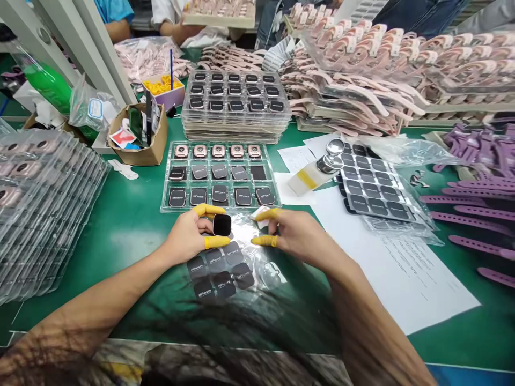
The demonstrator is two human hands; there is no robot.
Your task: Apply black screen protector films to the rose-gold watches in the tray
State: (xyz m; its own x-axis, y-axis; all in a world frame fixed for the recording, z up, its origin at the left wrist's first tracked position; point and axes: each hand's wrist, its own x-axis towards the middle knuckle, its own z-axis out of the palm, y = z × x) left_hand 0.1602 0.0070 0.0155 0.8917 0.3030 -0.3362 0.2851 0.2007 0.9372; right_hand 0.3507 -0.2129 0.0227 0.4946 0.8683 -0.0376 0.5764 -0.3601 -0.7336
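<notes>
My left hand (189, 233), with yellow finger cots, is closed on a square smartwatch case (222, 225), its dark screen facing up. My right hand (295, 233), also in yellow finger cots, pinches a small white wipe (260, 214) just to the right of the watch. Below both hands lies a clear sheet of dark square screen films (223, 284) printed with lettering. Directly beyond is a clear plastic tray (164, 185) of watch cases; the back row lies with sensors up, and several nearer ones carry dark films.
Stacked trays of watches (235, 120) stand behind, and more trays (44, 214) rise at the left. A pump bottle (311, 177), film sheets (378, 206) and papers (402, 279) lie at right. Purple straps (483, 209) cover the far right. Other people work across the table.
</notes>
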